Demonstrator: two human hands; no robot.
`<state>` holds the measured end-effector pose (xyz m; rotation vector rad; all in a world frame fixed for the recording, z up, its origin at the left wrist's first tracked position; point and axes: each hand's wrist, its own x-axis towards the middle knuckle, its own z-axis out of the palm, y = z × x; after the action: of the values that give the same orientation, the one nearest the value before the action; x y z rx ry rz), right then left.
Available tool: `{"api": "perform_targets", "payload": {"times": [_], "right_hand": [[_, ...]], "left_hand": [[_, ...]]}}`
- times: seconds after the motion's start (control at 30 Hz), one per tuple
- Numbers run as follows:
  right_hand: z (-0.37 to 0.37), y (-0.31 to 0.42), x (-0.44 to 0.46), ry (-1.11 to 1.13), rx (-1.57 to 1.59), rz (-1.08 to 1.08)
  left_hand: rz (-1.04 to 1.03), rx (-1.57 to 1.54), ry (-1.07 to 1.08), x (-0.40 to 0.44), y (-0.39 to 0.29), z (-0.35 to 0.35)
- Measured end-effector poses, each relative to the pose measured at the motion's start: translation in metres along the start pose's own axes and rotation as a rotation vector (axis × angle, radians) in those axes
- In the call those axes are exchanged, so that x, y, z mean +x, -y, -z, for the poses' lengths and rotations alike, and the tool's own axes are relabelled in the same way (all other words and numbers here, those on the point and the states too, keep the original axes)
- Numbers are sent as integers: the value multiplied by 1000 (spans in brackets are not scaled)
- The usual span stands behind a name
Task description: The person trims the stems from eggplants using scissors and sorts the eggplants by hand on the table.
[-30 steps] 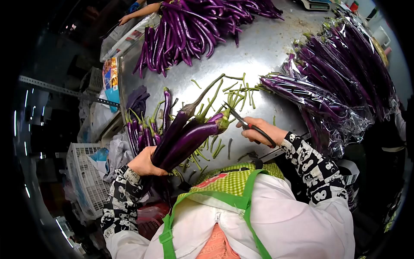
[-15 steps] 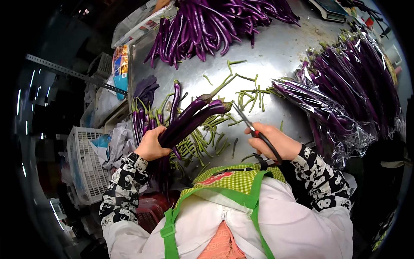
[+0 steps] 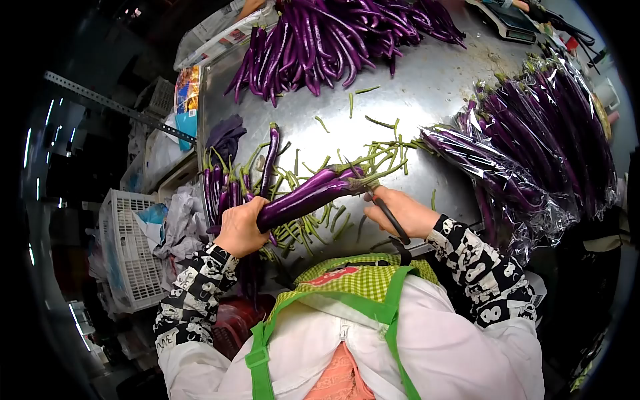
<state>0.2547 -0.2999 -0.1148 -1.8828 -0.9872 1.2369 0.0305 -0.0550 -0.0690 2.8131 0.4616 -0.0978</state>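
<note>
My left hand (image 3: pixel 241 227) is wrapped round the lower ends of a couple of long purple eggplants (image 3: pixel 307 200), which point to the right over the table. In my right hand (image 3: pixel 407 213) is a pair of scissors (image 3: pixel 392 215) with dark handles. The blades are at the eggplants' green stem end and partly hidden there. Cut green stems (image 3: pixel 303 230) lie scattered beneath the held eggplants. More loose eggplants (image 3: pixel 217 190) rest beside my left hand, and a single one (image 3: pixel 270 157) lies just above it.
A large heap of eggplants (image 3: pixel 320 50) covers the back of the metal table (image 3: pixel 427 80). Eggplants in clear plastic (image 3: pixel 533 153) are stacked on the right. A scale (image 3: pixel 510 23) stands at the back right. A white basket (image 3: pixel 137 253) and a dark cloth (image 3: pixel 227 137) are on the left.
My right hand has brought the scissors left to the stem end. The held eggplants have tipped lower, closer to level, and their stem end has dropped.
</note>
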Motion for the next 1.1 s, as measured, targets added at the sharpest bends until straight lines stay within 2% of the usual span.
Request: {"api": "perform_targets", "payload": {"times": [0.13,0.2,0.23,0.33,0.37,0.43,0.47,0.5,0.57,0.7,0.77,0.83,0.9,0.97,1.03,1.07,1.1], "right_hand": [[-8,-6,6,-77,-24,67],[-15,-18,18,-195,-10,184],[-18,-20,19,-193,-12,185],[-27,-37,21,-388,-54,232],[-29,-43,16,-391,-58,239],[-29,-44,3,-321,198,197],[-25,-41,-8,-202,298,48],[-27,-46,-7,-203,296,47],[-35,-59,-5,-291,261,206],[-15,-34,-1,-222,164,216],[-17,-38,6,-254,191,267],[-15,-39,10,-360,65,385],[-16,-36,9,-409,21,394],[-15,-48,11,-588,-87,333],[-15,-67,16,-781,-78,316],[-13,-87,21,-852,-176,254],[-6,-90,16,-850,-288,72]], "left_hand": [[-6,-3,7,0,-3,-2],[63,-10,11,1,-7,-3],[66,-10,9,1,-7,-3],[173,-50,47,5,-7,-9],[171,-48,39,5,-6,-9],[234,-70,60,6,-5,-10],[241,-73,54,6,-5,-10],[240,-74,54,6,-5,-11],[253,-91,53,7,-6,-11],[195,-55,62,10,-9,-10],[182,-41,63,12,-10,-9],[175,-25,54,11,-8,-9],[169,-71,36,14,-2,-11],[244,-178,62,19,1,-7],[236,-315,-5,23,8,-7],[253,-403,14,27,11,-4],[252,-589,19,31,16,-6]]}}
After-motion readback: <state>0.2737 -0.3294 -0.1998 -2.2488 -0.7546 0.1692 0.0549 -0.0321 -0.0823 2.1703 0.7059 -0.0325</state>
